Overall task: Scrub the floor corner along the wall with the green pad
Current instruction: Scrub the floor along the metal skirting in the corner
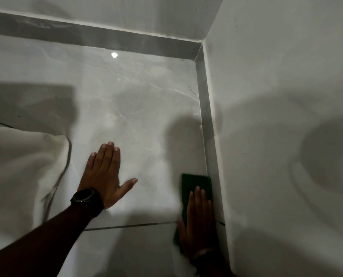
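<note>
The green pad (194, 183) lies flat on the glossy grey floor tile (146, 116), tight against the grey skirting (206, 120) of the right wall (276, 96). My right hand (199, 220) presses down on the pad with flat fingers, and covers its near half. My left hand (106, 174) rests flat on the tile to the left, fingers together, thumb spread, holding nothing. A black watch (85, 196) is on that wrist. The room corner (200, 47) is farther ahead along the same skirting.
A white cloth or sheet (22, 166) with a dark edge lies bunched on the floor at the left. A dark grout line (130, 225) crosses the floor under my hands. The back wall (126, 11) has its own grey skirting. The light is dim, with shadows.
</note>
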